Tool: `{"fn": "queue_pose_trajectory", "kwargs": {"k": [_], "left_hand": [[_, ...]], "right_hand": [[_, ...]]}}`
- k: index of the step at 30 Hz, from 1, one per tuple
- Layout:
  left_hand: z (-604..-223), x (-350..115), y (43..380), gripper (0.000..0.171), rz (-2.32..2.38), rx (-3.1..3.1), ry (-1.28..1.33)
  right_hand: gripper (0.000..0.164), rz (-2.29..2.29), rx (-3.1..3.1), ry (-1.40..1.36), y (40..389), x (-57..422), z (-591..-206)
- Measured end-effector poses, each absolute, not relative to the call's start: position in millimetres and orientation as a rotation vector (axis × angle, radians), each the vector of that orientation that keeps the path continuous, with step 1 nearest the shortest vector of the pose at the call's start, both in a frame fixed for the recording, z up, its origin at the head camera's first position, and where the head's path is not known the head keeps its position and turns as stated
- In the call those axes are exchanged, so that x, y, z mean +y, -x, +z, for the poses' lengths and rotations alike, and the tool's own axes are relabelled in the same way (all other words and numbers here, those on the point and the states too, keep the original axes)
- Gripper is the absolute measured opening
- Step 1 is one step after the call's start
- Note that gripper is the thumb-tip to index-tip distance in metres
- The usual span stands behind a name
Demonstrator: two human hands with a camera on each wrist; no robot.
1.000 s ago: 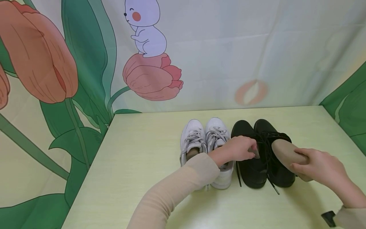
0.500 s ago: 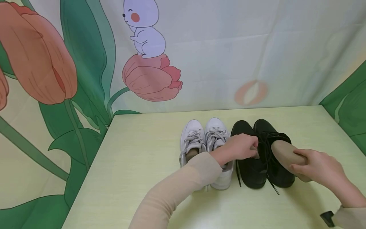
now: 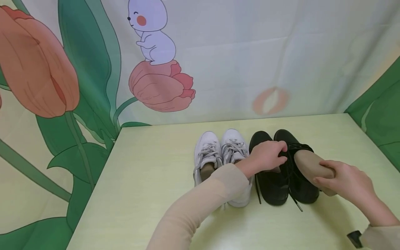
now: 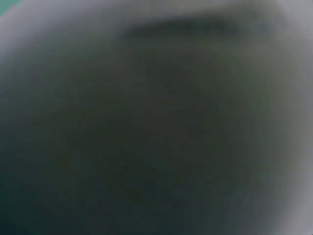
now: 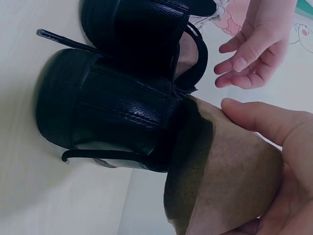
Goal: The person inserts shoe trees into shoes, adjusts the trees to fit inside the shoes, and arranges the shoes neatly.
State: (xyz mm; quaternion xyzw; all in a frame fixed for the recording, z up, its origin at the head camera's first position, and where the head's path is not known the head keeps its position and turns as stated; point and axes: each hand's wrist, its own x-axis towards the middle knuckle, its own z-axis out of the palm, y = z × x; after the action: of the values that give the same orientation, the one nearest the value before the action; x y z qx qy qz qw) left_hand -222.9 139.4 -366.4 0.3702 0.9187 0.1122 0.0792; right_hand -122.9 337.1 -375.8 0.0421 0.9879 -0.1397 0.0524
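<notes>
A pair of black lace-up shoes stands side by side: the left black shoe (image 3: 274, 189) and the right black shoe (image 3: 304, 190). My right hand (image 3: 351, 180) grips the end of a beige insole (image 3: 312, 168) between thumb and fingers; its other end is inside the right black shoe. The right wrist view shows the insole (image 5: 239, 166) bent and sticking out over the heel. Above the left black shoe is my left hand (image 3: 267, 155), fingers apart and loosely bent, holding nothing in the right wrist view. The left wrist view is dark and blurred.
Left of the black shoes stand two white lace-up sneakers (image 3: 207, 147), partly behind my left sleeve (image 3: 203, 201). All rest on a pale yellow table (image 3: 150, 180). A printed curtain (image 3: 231, 69) hangs behind its far edge. A small black object (image 3: 354, 239) is at my right cuff.
My left hand has lifted slightly from the left black shoe's opening and its fingers have spread. The right hand still grips the insole. The head view has shifted slightly.
</notes>
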Motion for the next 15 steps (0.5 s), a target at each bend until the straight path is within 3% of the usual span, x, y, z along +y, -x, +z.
{"fn": "queue_pose_trajectory", "kwargs": {"k": [15], "left_hand": [[-351.7, 147.0, 226.6, 0.024, 0.285, 2.660, -1.113]], "right_hand": [[0.081, -0.500, 2.997, -0.145, 121.2, 335.7, -381.8]]}}
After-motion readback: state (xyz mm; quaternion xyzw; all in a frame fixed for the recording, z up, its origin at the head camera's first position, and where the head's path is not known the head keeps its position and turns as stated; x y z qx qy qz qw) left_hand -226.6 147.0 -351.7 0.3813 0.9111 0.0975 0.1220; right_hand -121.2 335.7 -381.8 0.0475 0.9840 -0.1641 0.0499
